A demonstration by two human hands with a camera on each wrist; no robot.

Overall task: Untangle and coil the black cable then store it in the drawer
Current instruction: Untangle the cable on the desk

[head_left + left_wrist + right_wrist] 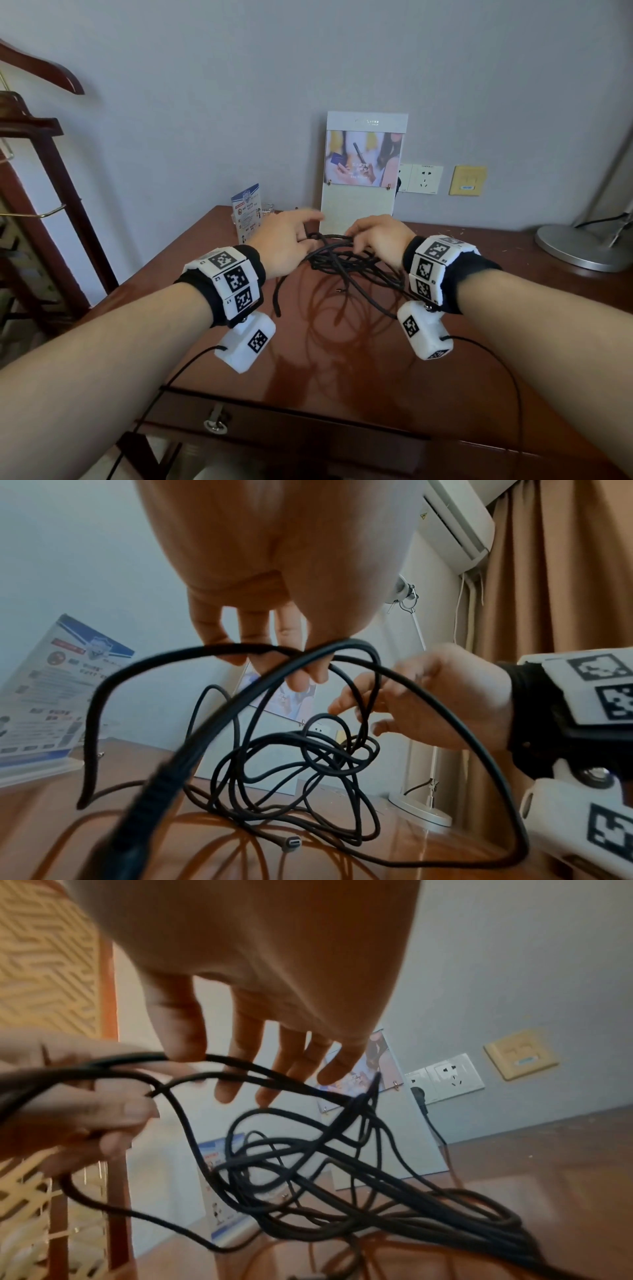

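Observation:
The black cable point(342, 263) lies as a tangled heap on the brown table point(479, 359), partly lifted between both hands. My left hand point(291, 240) grips several strands, its fingers curled round them in the right wrist view point(85, 1110). My right hand point(373, 236) holds strands between thumb and fingers point(192, 1042). In the left wrist view the knot point(308, 758) hangs under the right hand point(394, 704), and a silver-tipped plug point(291, 841) rests on the table. A loose cable end point(277, 308) trails toward me. The drawer point(291, 435) with its metal pull point(215, 423) sits below the table's front edge.
A tall white display board point(363, 171) leans on the wall behind the hands, and a small leaflet stand point(246, 212) stands to its left. A lamp base point(582, 246) sits at the right. Wall sockets point(424, 178) are behind, and a dark wooden rack point(44, 178) is at the left.

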